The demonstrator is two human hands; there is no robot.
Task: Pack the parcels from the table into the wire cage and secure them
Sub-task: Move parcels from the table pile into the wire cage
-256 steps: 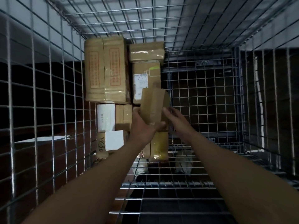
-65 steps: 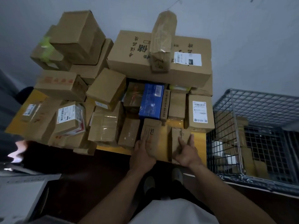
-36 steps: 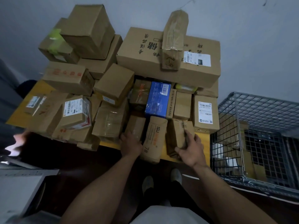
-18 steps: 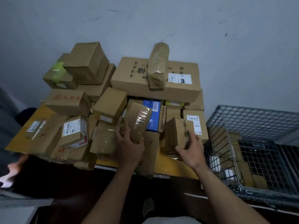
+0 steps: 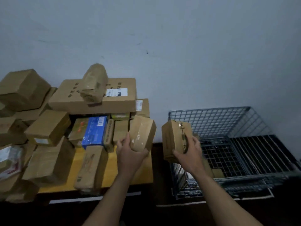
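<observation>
Gripped in left hand (image 5: pixel 130 152) and right hand (image 5: pixel 189 154), the two brown cardboard parcels (image 5: pixel 173 137) are best stacked snugly in the grey wire cage (image 5: pixel 228 121).

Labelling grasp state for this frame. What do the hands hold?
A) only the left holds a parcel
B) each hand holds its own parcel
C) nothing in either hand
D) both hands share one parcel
B: the left hand grips a taped brown parcel over the right end of the table, and the right hand grips a second brown parcel at the left side of the wire cage.
</observation>
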